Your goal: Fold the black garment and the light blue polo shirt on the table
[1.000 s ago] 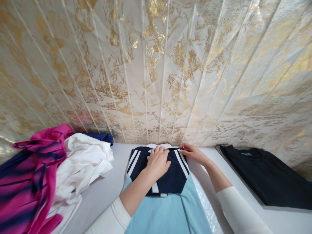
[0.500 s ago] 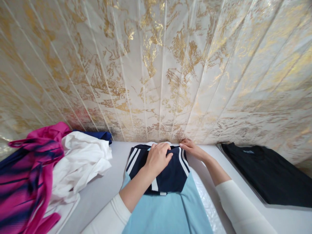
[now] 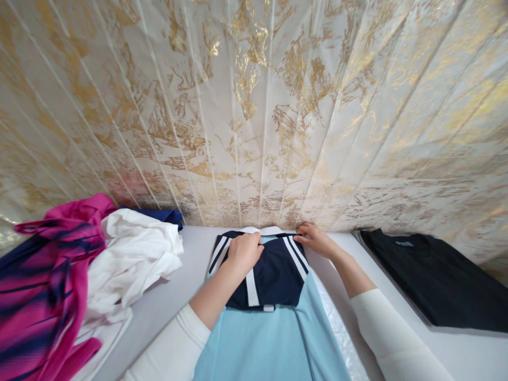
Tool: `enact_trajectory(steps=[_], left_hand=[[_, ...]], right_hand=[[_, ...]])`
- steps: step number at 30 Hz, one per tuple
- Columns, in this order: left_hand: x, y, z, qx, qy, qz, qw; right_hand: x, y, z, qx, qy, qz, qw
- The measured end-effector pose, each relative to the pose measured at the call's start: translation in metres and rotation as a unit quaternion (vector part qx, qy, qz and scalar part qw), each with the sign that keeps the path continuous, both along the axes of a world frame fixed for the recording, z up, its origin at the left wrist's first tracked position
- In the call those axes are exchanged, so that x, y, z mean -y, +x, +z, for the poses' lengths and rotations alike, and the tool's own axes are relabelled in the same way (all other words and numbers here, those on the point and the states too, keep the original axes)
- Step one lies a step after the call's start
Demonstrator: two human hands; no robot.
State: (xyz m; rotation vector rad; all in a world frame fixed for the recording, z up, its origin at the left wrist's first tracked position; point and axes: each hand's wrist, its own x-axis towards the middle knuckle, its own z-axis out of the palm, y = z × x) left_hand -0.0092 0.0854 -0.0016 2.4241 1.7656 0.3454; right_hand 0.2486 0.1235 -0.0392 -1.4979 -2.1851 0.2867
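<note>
A light-blue and navy top (image 3: 270,338) lies lengthwise in front of me, its navy part (image 3: 278,280) with white stripes folded flat at the far end. My left hand (image 3: 245,253) rests on that navy part, fingers curled and closed on its far edge left of the middle. At the far right corner, thumb and fingers of my right hand (image 3: 313,239) pinch the edge of the same top. A white curved edge (image 3: 254,229) shows just behind the navy cloth. Both sets of fingertips are partly hidden.
On the left lie a pink and navy garment (image 3: 51,286), a crumpled white garment (image 3: 135,248) and dark-blue cloth (image 3: 161,216). A folded black T-shirt (image 3: 444,280) lies on the right. Clear plastic (image 3: 337,328) shows beside the top. A gold-patterned curtain (image 3: 254,116) hangs behind the white table (image 3: 159,312).
My left hand has shifted left along the far edge, its fingers now curled closed rather than spread over the cloth. My right hand stays at the corner.
</note>
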Motion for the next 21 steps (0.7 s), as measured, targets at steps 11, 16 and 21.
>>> enact_trajectory(steps=[11,16,21], left_hand=[[0.036,0.031,0.002,0.047,0.065,-0.243,0.967],[0.046,0.042,-0.028,0.055,0.009,-0.336,0.940],[0.036,0.035,-0.030,0.069,0.013,-0.362,0.930]], right_hand=[[0.001,-0.004,-0.010,-0.010,0.015,-0.043,0.999],[0.004,-0.003,-0.004,-0.030,0.025,-0.087,0.995],[0.030,-0.033,0.013,-0.105,0.051,-0.107,0.987]])
